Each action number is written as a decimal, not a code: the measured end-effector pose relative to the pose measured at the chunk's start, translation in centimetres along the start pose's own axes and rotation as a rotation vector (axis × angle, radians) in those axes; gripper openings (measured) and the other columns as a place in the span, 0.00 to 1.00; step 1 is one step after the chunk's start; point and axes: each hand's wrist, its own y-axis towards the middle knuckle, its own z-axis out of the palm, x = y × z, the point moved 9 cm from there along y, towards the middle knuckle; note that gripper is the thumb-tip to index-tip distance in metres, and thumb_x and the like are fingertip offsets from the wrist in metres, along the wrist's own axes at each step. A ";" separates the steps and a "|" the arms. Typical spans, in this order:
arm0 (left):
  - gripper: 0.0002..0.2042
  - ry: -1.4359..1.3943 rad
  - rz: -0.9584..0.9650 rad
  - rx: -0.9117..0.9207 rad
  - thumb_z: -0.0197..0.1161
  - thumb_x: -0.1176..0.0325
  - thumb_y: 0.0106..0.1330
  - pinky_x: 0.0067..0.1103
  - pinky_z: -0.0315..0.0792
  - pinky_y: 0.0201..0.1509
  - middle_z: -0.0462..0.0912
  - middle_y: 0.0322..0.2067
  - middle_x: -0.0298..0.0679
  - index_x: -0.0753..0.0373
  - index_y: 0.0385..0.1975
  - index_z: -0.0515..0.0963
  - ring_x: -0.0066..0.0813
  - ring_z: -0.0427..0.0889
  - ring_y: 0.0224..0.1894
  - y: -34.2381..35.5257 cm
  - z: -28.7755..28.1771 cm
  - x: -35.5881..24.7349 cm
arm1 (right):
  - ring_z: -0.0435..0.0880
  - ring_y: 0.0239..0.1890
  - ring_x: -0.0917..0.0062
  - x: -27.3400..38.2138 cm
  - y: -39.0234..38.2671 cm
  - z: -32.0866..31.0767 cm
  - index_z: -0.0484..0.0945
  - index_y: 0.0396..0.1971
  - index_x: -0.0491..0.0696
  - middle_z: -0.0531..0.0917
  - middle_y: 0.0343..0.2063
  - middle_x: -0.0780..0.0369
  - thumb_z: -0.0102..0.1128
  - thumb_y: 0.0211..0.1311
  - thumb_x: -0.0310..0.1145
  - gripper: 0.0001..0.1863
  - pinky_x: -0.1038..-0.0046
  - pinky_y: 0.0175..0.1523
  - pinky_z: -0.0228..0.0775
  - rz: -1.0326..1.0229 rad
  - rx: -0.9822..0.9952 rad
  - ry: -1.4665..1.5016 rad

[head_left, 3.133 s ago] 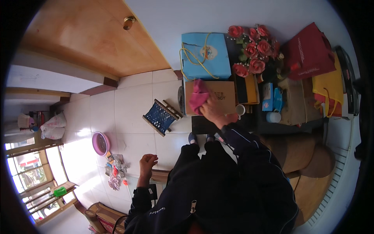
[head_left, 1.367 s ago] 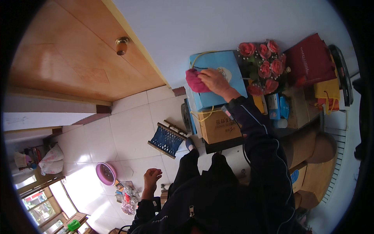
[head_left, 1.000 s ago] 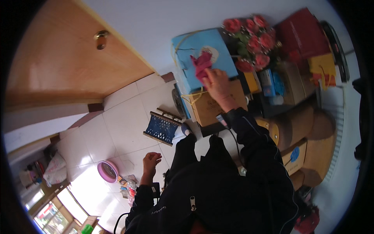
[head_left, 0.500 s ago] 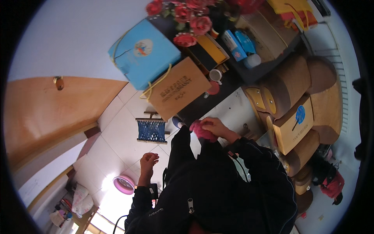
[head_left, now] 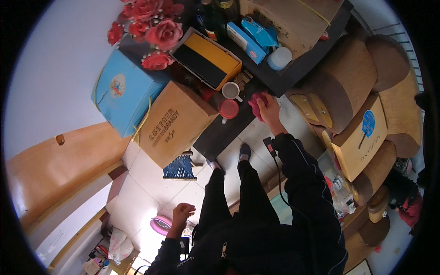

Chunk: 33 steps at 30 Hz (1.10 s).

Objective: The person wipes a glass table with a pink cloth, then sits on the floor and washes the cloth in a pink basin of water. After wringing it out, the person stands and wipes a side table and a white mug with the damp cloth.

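Note:
My right hand (head_left: 271, 113) is closed round a crumpled dark-pink cloth (head_left: 256, 106), at the edge of the dark table (head_left: 224, 137). Close by on that table stand a white mug (head_left: 231, 90) and a cup with a red lid (head_left: 228, 109). Low on the left, my left hand (head_left: 182, 213) hangs over the tiled floor with its fingers loosely bent and nothing visible in them.
A brown carton (head_left: 176, 123), a blue box (head_left: 126, 89), an orange-and-black box (head_left: 208, 57), a white-lidded jar (head_left: 279, 58) and red flowers (head_left: 160, 34) crowd the table. A wooden sofa (head_left: 334, 87) stands right, a folding stool (head_left: 180, 167) below the carton.
My right hand has carried the cloth forward and right, from near my legs to the table's edge. The view has shifted toward the tabletop. My left hand still hangs low on the left.

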 end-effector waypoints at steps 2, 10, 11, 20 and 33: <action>0.07 -0.010 -0.021 -0.031 0.59 0.74 0.61 0.24 0.76 0.39 0.81 0.33 0.45 0.69 0.35 0.72 0.33 0.82 0.36 0.2 -0.6 0.7 | 0.72 0.50 0.55 0.7 1.3 0.9 0.69 0.54 0.49 0.73 0.48 0.48 0.62 0.50 0.44 0.30 0.57 0.52 0.66 -0.160 -0.115 -0.245; 0.08 -0.023 -0.074 -0.004 0.59 0.74 0.61 0.23 0.76 0.39 0.81 0.34 0.45 0.69 0.37 0.71 0.33 0.82 0.36 2.4 -2.3 3.3 | 0.66 0.55 0.51 -1.4 4.4 7.6 0.59 0.61 0.52 0.66 0.56 0.51 0.62 0.48 0.46 0.39 0.50 0.58 0.58 -0.211 0.144 -0.588; 0.08 -0.038 -0.081 -0.010 0.59 0.74 0.61 0.23 0.76 0.39 0.81 0.33 0.45 0.69 0.37 0.72 0.32 0.82 0.36 2.5 -2.5 3.5 | 0.66 0.55 0.52 -1.6 4.8 8.1 0.59 0.60 0.51 0.65 0.56 0.51 0.62 0.49 0.44 0.37 0.54 0.58 0.61 -0.248 0.165 -0.650; 0.08 -0.024 -0.109 0.006 0.60 0.73 0.61 0.22 0.75 0.40 0.81 0.35 0.44 0.68 0.36 0.73 0.30 0.81 0.37 3.5 -4.4 5.0 | 0.59 0.61 0.46 -2.1 -1.5 7.0 0.61 0.53 0.46 0.61 0.59 0.45 0.56 0.54 0.31 0.26 0.54 0.64 0.56 -0.410 -0.075 -0.463; 0.08 -0.047 -0.103 0.031 0.59 0.72 0.62 0.23 0.75 0.41 0.81 0.34 0.45 0.69 0.37 0.72 0.33 0.82 0.38 3.9 -9.0 9.4 | 0.58 0.60 0.42 4.8 -17.7 17.8 0.58 0.55 0.47 0.59 0.60 0.45 0.57 0.55 0.30 0.28 0.47 0.62 0.54 -0.312 -0.056 -0.344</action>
